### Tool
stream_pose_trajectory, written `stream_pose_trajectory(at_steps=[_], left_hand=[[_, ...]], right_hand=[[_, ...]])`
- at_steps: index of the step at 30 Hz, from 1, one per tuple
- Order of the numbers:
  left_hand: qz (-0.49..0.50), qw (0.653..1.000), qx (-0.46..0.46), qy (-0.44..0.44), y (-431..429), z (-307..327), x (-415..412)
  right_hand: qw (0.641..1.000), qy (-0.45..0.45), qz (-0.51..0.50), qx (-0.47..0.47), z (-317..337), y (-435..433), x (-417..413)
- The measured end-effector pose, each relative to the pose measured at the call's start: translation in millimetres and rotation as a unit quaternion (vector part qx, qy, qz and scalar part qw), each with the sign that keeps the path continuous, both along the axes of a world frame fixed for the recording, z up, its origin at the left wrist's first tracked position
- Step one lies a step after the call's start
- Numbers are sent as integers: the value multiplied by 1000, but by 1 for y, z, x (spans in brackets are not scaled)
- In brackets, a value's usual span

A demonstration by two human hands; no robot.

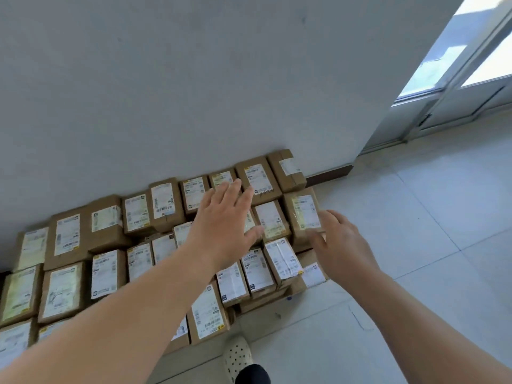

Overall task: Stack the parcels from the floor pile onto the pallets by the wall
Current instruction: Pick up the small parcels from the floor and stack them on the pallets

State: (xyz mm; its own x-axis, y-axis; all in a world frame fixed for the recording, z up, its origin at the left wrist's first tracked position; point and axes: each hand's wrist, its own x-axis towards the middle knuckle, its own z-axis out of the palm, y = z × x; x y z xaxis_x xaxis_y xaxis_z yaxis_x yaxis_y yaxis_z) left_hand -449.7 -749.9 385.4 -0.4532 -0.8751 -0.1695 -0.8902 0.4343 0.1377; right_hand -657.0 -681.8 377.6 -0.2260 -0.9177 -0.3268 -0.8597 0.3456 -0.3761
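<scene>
Wall (194, 79) and glass door (468, 67) flank stacked parcels (66, 235).

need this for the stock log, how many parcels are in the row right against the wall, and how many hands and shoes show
back-row parcels: 9
hands: 2, left hand and right hand
shoe: 1
total: 12

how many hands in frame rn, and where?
2: left hand, fingers spread, over the stacked parcels mid-stack; right hand at the near corner of the right-edge parcel, hold unclear. Neither hand is hidden.
</scene>
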Motion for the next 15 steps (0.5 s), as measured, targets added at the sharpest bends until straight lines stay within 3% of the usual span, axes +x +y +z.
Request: stream_pose_trajectory(at_steps=[6,15], left_hand=[[-42,998,30,-24,-55,-42,-54],[-16,994,87,-70,-121,-162,-118]], right_hand=[[994,-14,-106,36,-46,-44,-63],[983,-68,-141,100,-178,-140,-119]])
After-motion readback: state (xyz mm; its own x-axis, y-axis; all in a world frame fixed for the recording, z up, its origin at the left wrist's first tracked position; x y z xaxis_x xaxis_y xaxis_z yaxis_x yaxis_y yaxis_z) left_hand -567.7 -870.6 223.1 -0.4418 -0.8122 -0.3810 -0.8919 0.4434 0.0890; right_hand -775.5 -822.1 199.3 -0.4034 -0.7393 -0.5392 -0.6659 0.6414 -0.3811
